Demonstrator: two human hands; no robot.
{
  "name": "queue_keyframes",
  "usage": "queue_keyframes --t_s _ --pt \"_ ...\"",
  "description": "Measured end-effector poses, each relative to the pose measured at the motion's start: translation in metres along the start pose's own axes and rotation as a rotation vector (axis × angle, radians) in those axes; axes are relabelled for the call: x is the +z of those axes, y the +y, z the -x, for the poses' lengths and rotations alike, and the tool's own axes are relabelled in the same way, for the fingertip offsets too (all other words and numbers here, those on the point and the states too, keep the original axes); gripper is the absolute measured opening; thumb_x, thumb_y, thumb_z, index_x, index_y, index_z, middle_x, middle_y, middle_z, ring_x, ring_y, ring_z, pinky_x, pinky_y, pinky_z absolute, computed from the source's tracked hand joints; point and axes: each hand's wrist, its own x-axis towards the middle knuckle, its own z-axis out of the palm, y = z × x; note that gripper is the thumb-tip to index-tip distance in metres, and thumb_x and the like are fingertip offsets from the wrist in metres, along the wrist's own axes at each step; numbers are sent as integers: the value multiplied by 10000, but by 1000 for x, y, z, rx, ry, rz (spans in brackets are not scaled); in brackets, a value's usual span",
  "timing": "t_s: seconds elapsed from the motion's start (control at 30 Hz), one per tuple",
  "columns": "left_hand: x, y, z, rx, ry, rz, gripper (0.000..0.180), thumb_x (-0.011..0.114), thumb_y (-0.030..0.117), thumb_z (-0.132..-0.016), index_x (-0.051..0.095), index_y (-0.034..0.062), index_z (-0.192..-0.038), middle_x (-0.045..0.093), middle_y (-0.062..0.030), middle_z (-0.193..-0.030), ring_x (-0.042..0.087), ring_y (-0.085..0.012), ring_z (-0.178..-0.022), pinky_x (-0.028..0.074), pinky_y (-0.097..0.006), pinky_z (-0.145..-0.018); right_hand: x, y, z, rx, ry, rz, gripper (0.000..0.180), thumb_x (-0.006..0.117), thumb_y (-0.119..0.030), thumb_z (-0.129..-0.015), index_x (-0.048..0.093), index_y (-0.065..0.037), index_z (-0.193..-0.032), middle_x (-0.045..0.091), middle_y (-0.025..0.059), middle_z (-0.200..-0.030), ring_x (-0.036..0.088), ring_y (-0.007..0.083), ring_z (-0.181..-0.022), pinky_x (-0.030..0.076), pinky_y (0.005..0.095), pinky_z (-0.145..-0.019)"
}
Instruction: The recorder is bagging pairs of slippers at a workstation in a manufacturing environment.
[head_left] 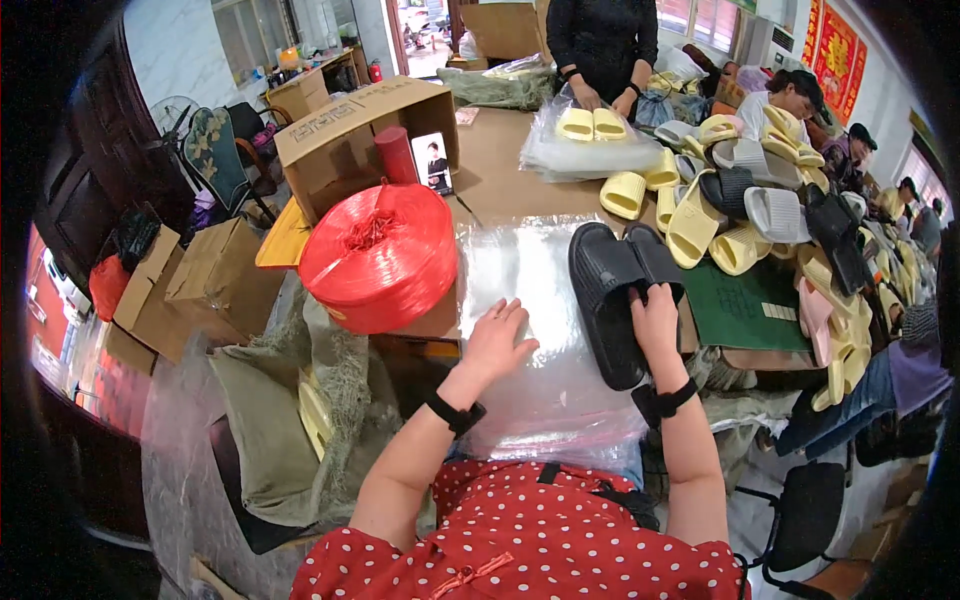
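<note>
The right hand (655,322) grips a pair of black rubber slide sandals (615,290), stacked together, long axis running away from the person and tilted slightly left. They lie on the right edge of the stack of clear plastic bags (530,300). The left hand (495,340) rests flat, fingers spread, on that stack, just left of the sandals (so the right is the nearer one). Left of the bags sits a big red spool of plastic twine (380,255); beyond them, a heap of yellow, grey and black sandals (740,200). An open cardboard box (350,130) stands behind the spool, contents unseen.
</note>
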Motion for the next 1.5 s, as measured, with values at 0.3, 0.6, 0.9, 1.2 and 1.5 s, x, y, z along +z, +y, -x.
queue_keyframes --t_s 0.3,0.6,0.9,1.2,1.5 --pt "18 -13 -19 47 10 4 565 625 393 -876 528 12 -1282 438 -204 -1479 340 -419 -1400 340 -455 -1122 16 15 15 -98 -69 223 297 649 -270 -872 559 13 -872 541 221 -964 589 426 -856 502 511 -748" --pt "10 -8 -21 49 47 -59 674 665 429 -872 493 -29 -1336 309 -260 -1533 302 -446 -1411 316 -468 -1137 -37 7 43 87 89 -144 240 622 -186 -927 589 52 -912 599 233 -877 576 443 -833 446 486 -719" --pt "-14 23 1 246 19 1 565 707 397 -853 594 47 -1281 371 -209 -1515 287 -390 -1437 335 -460 -1136 -59 13 104 137 80 -256 205 604 -119 -941 591 57 -1046 651 218 -912 618 411 -844 476 432 -745" --pt "11 14 12 238 -93 -39 743 729 500 -800 506 130 -1405 393 -175 -1517 347 -394 -1399 343 -453 -1134 -53 31 118 181 95 -411 219 594 -106 -943 591 57 -1090 657 228 -995 622 418 -911 479 429 -796" --pt "13 18 0 288 -45 -20 882 736 590 -740 465 127 -1439 306 -211 -1551 269 -441 -1426 283 -495 -1156 -54 24 120 154 70 -452 200 568 -69 -942 584 63 -1092 643 224 -978 616 422 -915 479 447 -792"
